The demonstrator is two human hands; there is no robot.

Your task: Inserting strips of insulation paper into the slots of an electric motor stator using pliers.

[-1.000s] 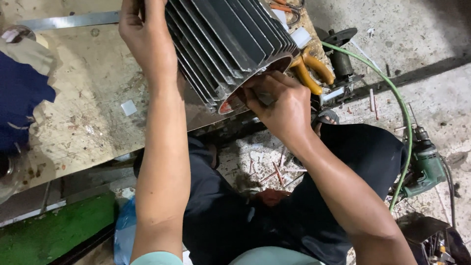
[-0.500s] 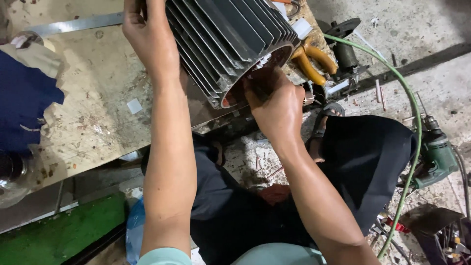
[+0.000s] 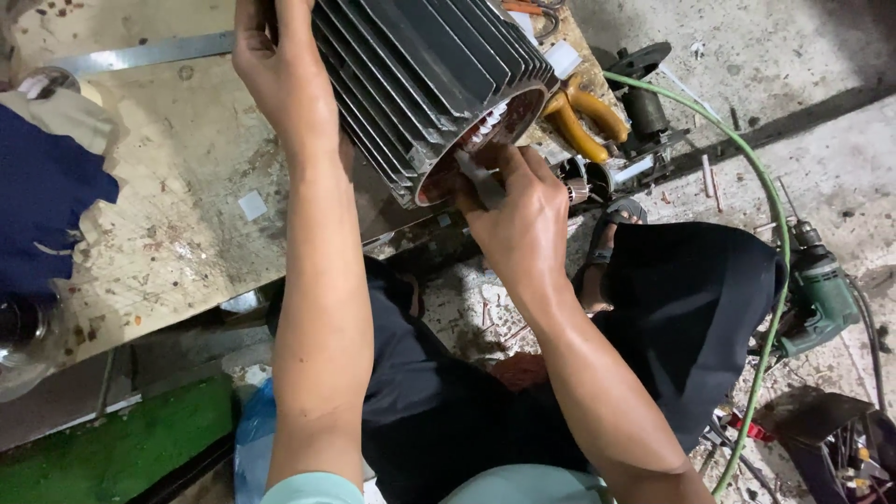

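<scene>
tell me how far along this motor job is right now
Done: the finned motor housing lies on the workbench with its end open, so the white slot liners inside show. In hand: the left hand steadies the housing from the side, while the right hand pushes a thin grey strip at the open rim. Left: the end is uncovered, and yellow-handled pliers and a green drill lie unused.
</scene>
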